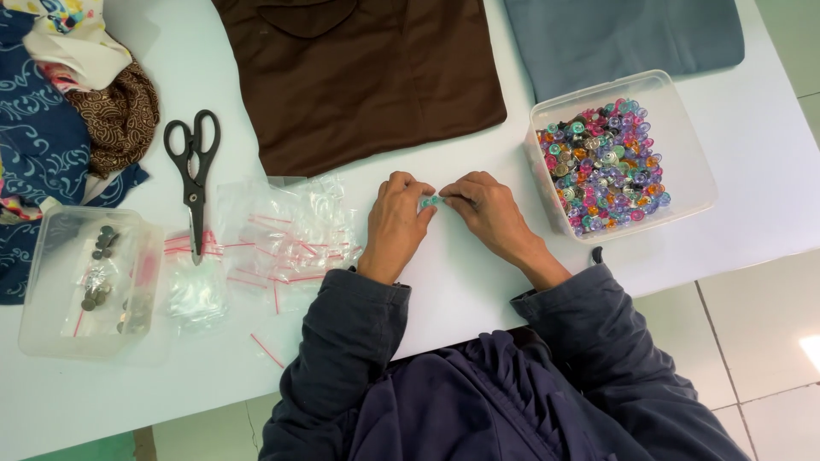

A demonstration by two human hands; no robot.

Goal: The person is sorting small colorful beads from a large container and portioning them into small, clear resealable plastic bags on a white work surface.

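Across the white worktop [752,145] lie a brown garment [367,77] and a grey one [623,30], pushed back so the middle stays free. At the right sits a clear tub [683,183] of coloured snap buttons [602,166], close to the right hand [491,213]. Zip bags [282,235], scissors [195,171] and a second tub [51,337] sit left. Both hands meet, left hand [395,224] too, fingers pinched shut on one small teal button [430,201]; nothing blocks them.

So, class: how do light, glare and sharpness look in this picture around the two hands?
Head view: soft even light, faint shadows under the left hand and right hand; mild sheen on the plastic bags; the small teal piece they pinch is too tiny to resolve.
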